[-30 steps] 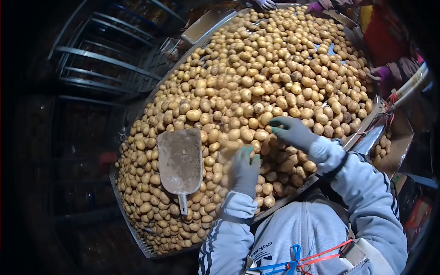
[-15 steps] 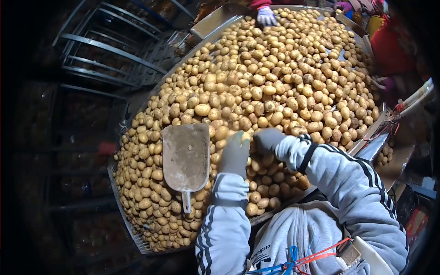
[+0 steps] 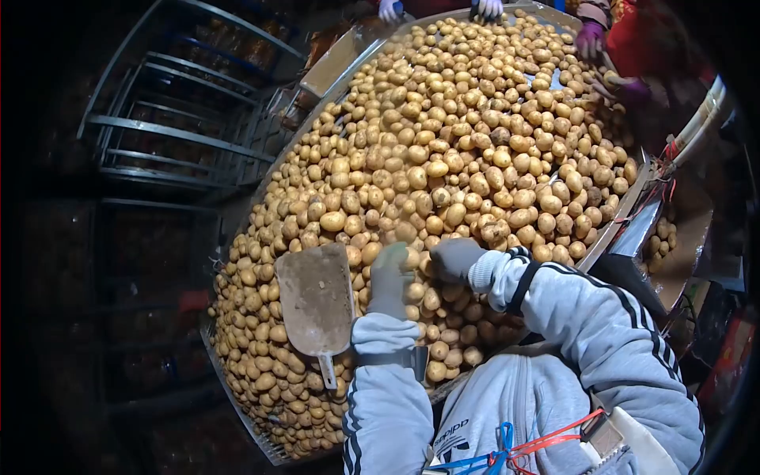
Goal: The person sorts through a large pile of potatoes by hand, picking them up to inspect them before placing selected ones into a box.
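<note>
Potatoes [image 3: 467,150] cover a large table in a thick heap. My left hand [image 3: 389,279], in a grey glove with a greenish fingertip area, rests among the potatoes just right of the scoop; its fingers are partly curled beside a potato, and its grip is unclear. My right hand [image 3: 457,260], also gloved in grey, is close to it on the right, back of the hand up, with fingertips hidden against the potatoes. The metal scoop [image 3: 315,299] lies on the heap, handle toward me, touched by neither hand.
Across the table, co-workers' gloved hands [image 3: 590,39] reach over the far and right edges. Metal racks [image 3: 178,134] stand at the left. An open cardboard box [image 3: 690,249] holding potatoes is at the right, near a pale pole [image 3: 702,119] with red ties.
The view has shifted somewhat. My hands have drawn slightly apart, both still low over the potatoes. More co-workers' gloved hands now show at the far edge and upper right.
</note>
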